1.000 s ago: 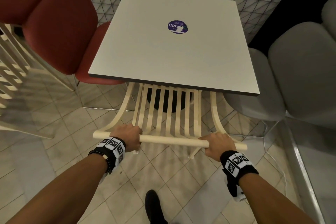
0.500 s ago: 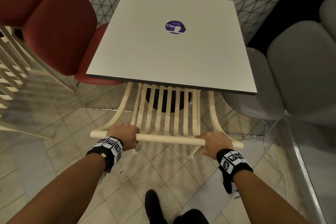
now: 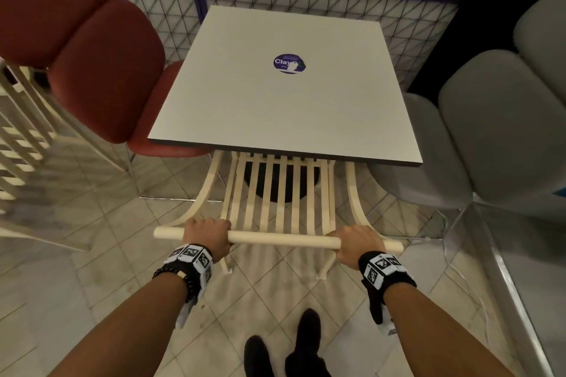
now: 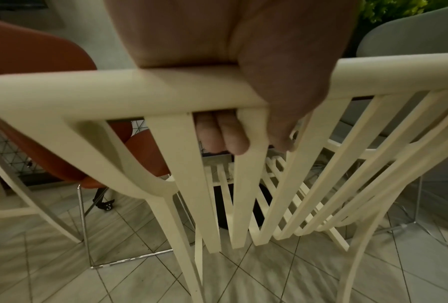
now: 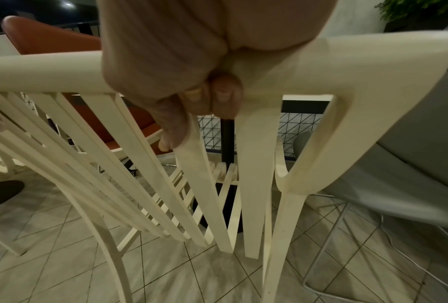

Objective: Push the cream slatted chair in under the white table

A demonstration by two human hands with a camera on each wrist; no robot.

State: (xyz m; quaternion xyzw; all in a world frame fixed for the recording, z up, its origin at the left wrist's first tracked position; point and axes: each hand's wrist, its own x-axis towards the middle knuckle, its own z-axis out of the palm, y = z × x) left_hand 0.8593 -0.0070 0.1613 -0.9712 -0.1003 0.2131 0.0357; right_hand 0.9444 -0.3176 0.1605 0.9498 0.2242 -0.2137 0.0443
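Cream slatted chair (image 3: 277, 208) sits with its seat already under the near edge of the white table (image 3: 284, 101), the backrest alone standing out toward the person. Both hands wrap the round top rail, left hand (image 3: 208, 234) near one end and right hand (image 3: 355, 243) near the other, fingers curled fully round it, probably so the push goes in straight. One red chair (image 3: 104, 70) flanks the table's left; grey seats (image 3: 496, 138), seemingly two, crowd its right. Two dark shoes (image 3: 284, 349) show below.
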